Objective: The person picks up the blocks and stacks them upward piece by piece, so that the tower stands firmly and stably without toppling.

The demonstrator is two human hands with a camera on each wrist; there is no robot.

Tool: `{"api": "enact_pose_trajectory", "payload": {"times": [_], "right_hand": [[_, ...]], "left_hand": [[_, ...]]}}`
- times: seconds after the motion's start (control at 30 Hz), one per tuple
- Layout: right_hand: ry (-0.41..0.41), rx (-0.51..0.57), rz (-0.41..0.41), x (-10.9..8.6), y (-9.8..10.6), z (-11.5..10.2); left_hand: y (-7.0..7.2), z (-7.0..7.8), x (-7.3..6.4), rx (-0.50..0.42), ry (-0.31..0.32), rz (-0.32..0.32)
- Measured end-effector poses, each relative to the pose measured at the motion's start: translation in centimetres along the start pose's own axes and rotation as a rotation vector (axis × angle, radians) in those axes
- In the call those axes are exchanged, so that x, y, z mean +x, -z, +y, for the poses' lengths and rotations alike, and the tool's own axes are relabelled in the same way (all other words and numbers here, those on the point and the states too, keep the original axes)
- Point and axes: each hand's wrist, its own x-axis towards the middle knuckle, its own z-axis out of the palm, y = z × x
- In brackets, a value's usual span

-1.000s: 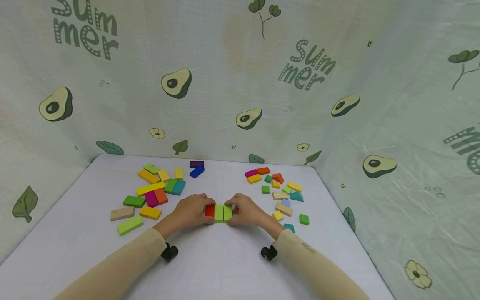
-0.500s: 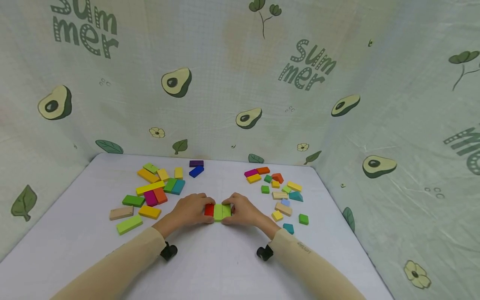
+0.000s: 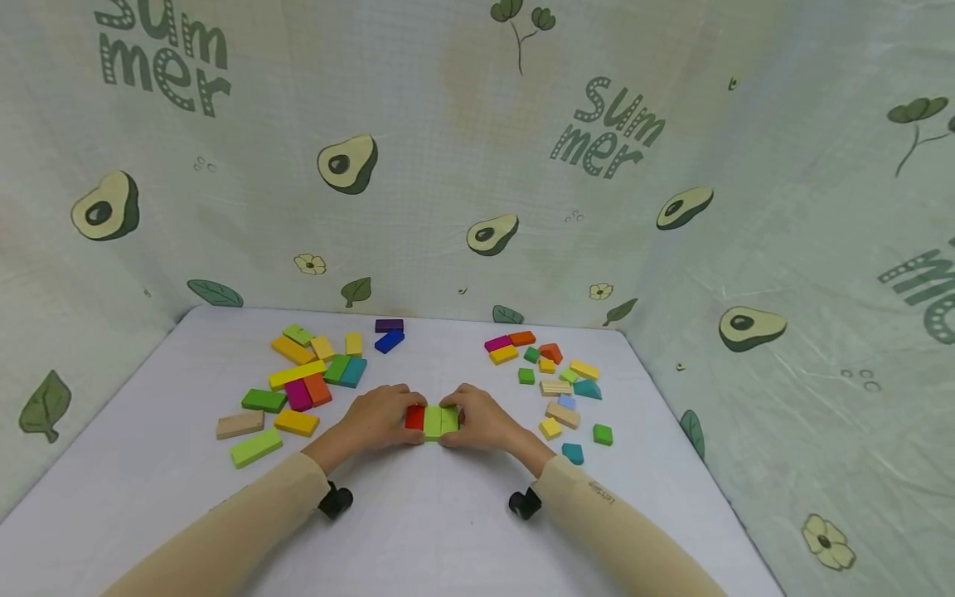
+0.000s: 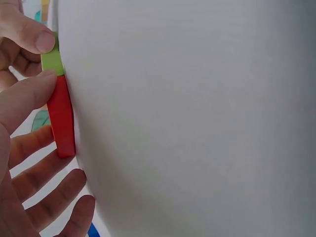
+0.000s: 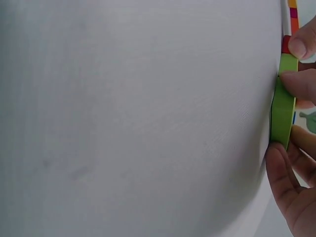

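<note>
Head view: a red block (image 3: 414,417) and two lime-green blocks (image 3: 433,424) lie in a short touching row near the middle of the white surface (image 3: 448,531). The person's left hand (image 3: 380,417) pinches the red one between thumb and fingers; the right hand (image 3: 481,419) grips the outer green one likewise. Beige sleeves (image 3: 231,522) reach in, a small black camera (image 3: 336,502) at each wrist. Bright blocks (image 3: 298,395) lie scattered to the left, mostly smaller pieces (image 3: 555,388) to the right, and a purple block (image 3: 389,325) near the far edge. Behind and along both sides hangs a pale cloth (image 3: 418,99), printed with avocados, leaves, flowers and "summer", wrinkled at the right.
</note>
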Motion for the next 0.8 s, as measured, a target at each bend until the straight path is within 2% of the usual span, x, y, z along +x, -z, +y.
{"api": "enact_pose_trajectory", "payload": {"times": [0.2,0.4,0.5,0.6,0.8], "right_hand": [[-0.013,0.004,-0.034,-0.1,0.4,0.0],[0.015,0.008,-0.078,-1.3,2.1,0.6],[0.038,0.02,-0.071,-2.4,3.6,1.8],[0.024,0.024,-0.053,-3.8,5.3,3.5],[-0.062,-0.018,-0.004,-6.9,8.0,7.2]], "left_hand": [[0.1,0.0,0.0,-0.005,0.001,-0.01],[0.0,0.0,0.1,0.002,0.003,-0.016],[0.0,0.1,0.1,-0.002,0.0,-0.015],[0.1,0.2,0.1,-0.012,0.002,-0.015],[0.0,0.1,-0.1,-0.005,0.008,-0.018]]}}
